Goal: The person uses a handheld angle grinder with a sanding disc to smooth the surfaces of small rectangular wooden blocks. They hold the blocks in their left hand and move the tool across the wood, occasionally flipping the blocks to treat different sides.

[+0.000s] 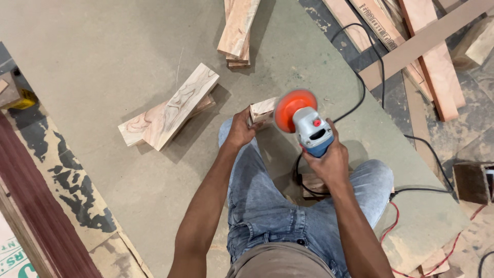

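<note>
Rt hand (329, 162) gripping sander (306, 123); lft hand (239, 128) clasping wood block (263, 110), probably touching disc.

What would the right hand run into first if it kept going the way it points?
The right hand points its sander up and left; the orange disc would meet the small wood block in the left hand, seemingly touching already.

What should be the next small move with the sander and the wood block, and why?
Probably ease the orange disc of the sander onto the end of the wood block. The right hand grips the tool, the left hand holds the block at knee height, and the disc sits right beside it; whether they touch cannot be told.
</note>
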